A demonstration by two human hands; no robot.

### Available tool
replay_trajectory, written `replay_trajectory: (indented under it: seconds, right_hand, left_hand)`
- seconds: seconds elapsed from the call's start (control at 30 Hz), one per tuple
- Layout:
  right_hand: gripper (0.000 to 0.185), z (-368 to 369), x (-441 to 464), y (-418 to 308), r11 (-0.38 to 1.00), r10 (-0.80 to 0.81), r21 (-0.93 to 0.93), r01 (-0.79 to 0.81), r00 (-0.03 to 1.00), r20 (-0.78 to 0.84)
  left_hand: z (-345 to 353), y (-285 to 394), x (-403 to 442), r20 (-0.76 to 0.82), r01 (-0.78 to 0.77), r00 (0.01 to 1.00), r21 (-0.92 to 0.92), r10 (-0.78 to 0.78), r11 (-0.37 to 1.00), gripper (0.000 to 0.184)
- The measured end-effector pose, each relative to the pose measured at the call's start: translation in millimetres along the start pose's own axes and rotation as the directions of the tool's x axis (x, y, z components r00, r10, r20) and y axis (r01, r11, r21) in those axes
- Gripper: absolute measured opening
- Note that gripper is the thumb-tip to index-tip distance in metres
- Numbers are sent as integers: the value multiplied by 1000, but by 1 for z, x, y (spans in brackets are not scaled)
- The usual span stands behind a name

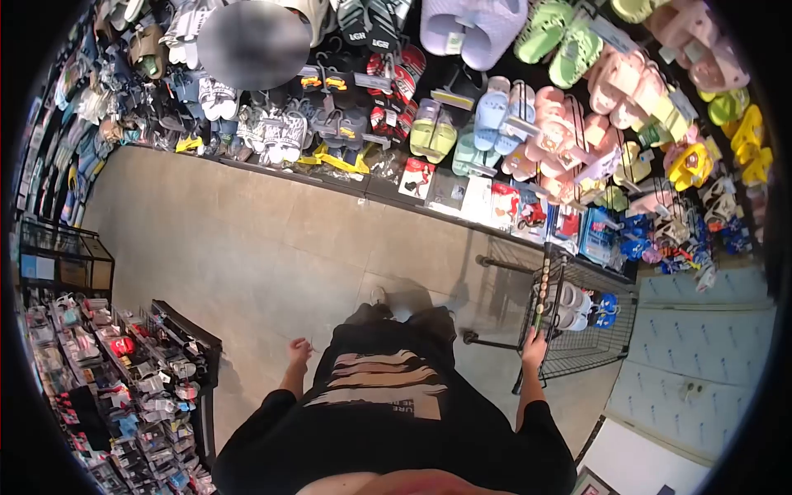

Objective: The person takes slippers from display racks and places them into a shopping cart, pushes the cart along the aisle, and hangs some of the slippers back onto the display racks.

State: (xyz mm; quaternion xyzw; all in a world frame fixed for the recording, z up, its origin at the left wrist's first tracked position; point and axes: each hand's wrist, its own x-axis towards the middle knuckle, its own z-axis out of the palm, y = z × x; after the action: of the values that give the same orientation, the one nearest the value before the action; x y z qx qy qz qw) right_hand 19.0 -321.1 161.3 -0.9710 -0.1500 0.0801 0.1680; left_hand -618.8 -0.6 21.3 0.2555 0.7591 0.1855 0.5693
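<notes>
Cart (pixel 577 356) stands at the person's right, slippers (pixel 571 307) inside; the right hand (pixel 535 348) wraps around its handle (pixel 543 289). The left hand (pixel 299 351) hangs well apart, fingers seemingly half-curled; whether they pinch anything is too small to tell.

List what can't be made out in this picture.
All in the head view:
What lies under the grey patch: blurred out.
Left hand: too small to tell whether it holds anything.
Right hand at the cart handle: palm hidden by its back.
Lilac slippers: cut off by the top edge.
</notes>
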Motion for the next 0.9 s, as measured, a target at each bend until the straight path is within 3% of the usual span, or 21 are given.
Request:
replay_trajectory:
  seconds: [0.07, 0.1, 0.2, 0.27, 0.4, 0.53, 0.6, 0.73, 0.9]
  right_hand:
    - [46, 8, -10, -12, 998, 30, 54, -34, 997, 65]
    - [46, 12, -15, -22, 998, 27, 56, -31, 998, 64]
    - [45, 22, -36, -31, 997, -47, 57, 45, 998, 32]
    - [45, 47, -37, -24, 983, -17, 182, -9, 990, 142]
    - [39, 54, -60, -56, 931, 29, 343, -122, 964, 263]
    - [38, 63, -78, -85, 816, 16, 527, -239, 920, 392]
    - [38, 77, -86, -87, 834, -8, 512, -202, 926, 378]
    - [34, 67, -98, -141, 797, 30, 543, -265, 915, 403]
    - [31, 96, -110, -153, 796, 41, 527, -298, 895, 443]
  left_hand:
    - [-21, -12, 8, -17, 128, 992, -23, -129, 991, 32]
    - [-27, -13, 6, -41, 159, 987, 67, -157, 985, 35]
    - [-37, -9, 10, -66, 174, 984, 163, -165, 971, 36]
    - [-26, 22, 13, -94, 162, 985, 223, -144, 961, 35]
    - [2, 94, 30, 87, -142, 988, 215, 126, 966, 19]
    - [75, 201, 40, 273, -405, 905, 310, 327, 860, 36]
    - [126, 260, 37, 329, -519, 843, 285, 426, 806, 40]
    - [216, 366, 31, 565, -681, 624, 57, 539, 730, 30]
    - [294, 500, -15, 735, -736, 467, 14, 492, 677, 23]
